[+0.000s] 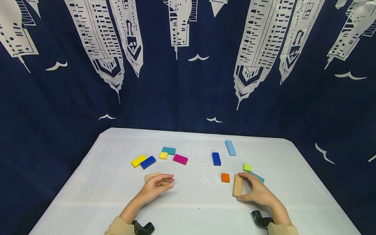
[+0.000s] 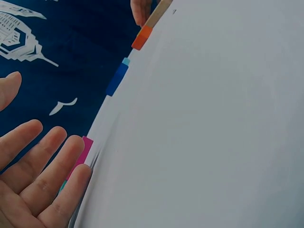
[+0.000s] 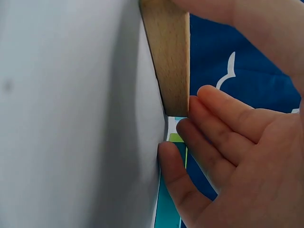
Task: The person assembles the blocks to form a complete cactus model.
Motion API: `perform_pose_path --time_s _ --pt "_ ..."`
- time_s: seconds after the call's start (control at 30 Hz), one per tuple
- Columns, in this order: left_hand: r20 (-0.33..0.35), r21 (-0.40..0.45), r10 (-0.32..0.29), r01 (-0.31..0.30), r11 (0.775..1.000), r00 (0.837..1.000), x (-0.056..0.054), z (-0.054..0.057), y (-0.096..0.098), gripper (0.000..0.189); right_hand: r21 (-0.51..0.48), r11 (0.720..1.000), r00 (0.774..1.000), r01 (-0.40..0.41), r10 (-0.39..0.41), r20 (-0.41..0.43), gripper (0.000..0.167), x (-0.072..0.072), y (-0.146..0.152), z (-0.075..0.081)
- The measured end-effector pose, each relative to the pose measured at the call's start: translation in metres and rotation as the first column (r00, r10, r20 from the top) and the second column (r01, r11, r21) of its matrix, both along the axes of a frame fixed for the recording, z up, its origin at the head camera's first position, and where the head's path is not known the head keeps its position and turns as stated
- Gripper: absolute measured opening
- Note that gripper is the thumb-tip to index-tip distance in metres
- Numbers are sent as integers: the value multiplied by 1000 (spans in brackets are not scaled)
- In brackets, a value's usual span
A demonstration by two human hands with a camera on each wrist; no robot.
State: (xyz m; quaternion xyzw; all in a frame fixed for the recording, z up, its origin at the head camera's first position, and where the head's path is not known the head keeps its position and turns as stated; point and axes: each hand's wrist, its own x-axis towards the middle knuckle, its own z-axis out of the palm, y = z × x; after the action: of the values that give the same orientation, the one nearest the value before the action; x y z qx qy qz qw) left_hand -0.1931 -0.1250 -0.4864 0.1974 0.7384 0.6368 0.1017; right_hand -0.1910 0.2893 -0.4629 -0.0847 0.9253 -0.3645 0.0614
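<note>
On the right of the table my right hand [image 1: 259, 192] holds a plain wooden block [image 1: 238, 186] lengthwise, thumb at its near end and a fingertip at its far end. In the right wrist view the same wooden block [image 3: 168, 61] shows its grain close up, the other fingers extended beside it. My left hand [image 1: 155, 188] is empty, over the table's left half, fingers loosely extended. It partly covers another plain wooden block [image 1: 149, 176]. An orange block [image 1: 225, 178] lies just left of the held one; a teal block [image 1: 258, 177] is partly hidden behind the right hand.
Farther back on the white table [image 1: 191, 215] lie yellow [image 1: 138, 161], blue [image 1: 148, 162], teal [image 1: 168, 150], small yellow [image 1: 163, 156] and magenta blocks [image 1: 180, 159]. Toward the right are blue [image 1: 216, 159], light blue [image 1: 230, 148] and lime blocks [image 1: 247, 167]. A patterned navy cloth [image 1: 176, 98] hangs behind.
</note>
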Motion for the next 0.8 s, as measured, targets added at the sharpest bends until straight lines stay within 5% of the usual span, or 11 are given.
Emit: perform_pose_path --time_s 0.43,0.8 --pt "8 -19 26 -25 999 1000 0 0 2 43 -19 1000 1000 -5 5 -23 96 -1 0 2" --pt "-12 -50 31 -32 998 999 3 5 5 40 -64 992 991 -110 104 -82 89 4 -20 10"
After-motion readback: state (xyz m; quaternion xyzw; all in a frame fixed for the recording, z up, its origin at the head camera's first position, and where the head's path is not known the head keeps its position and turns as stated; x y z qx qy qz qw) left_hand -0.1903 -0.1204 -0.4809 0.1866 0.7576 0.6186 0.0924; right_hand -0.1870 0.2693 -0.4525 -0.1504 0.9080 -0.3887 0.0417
